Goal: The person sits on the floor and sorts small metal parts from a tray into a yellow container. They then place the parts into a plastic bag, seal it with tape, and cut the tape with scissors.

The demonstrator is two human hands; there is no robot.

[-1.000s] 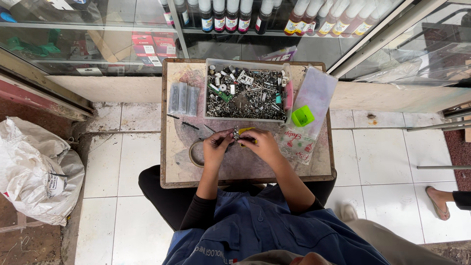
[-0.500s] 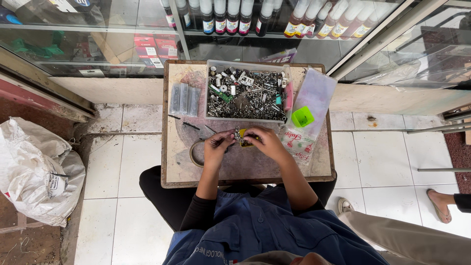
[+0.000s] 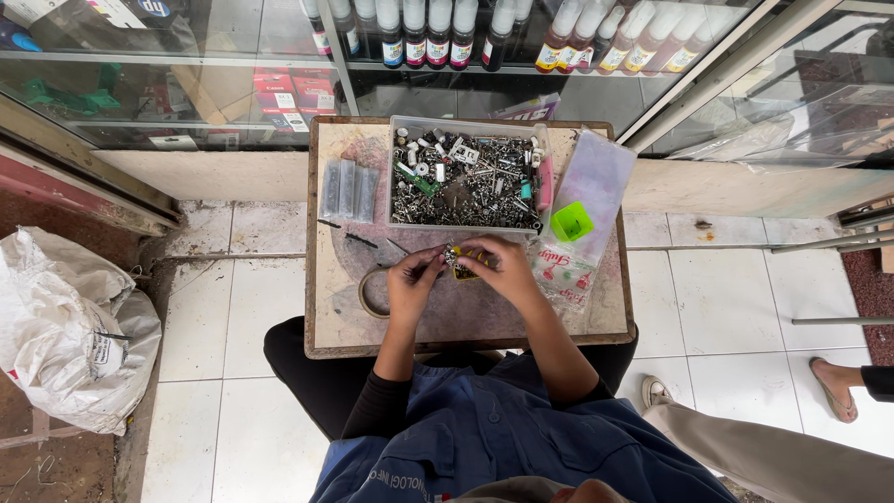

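Observation:
Over the middle of a small worn table (image 3: 335, 326), my left hand (image 3: 413, 284) and my right hand (image 3: 497, 268) meet on a small yellow and metal part (image 3: 458, 262). Both hands pinch it between the fingertips. Just beyond them stands a clear tray (image 3: 466, 177) heaped with small metal parts and screws. A roll of tape (image 3: 370, 296) lies flat on the table next to my left wrist.
Clear plastic bags (image 3: 596, 191) with a green clip (image 3: 571, 222) lie at the table's right; a grey strip pack (image 3: 348, 189) at its back left. A glass cabinet of bottles (image 3: 438, 33) stands behind. A white sack (image 3: 65, 335) sits left; another person's feet (image 3: 833, 387) are right.
My hands stay on the small part with only slight finger shifts. The other person's foot at the lower right has stepped a little closer.

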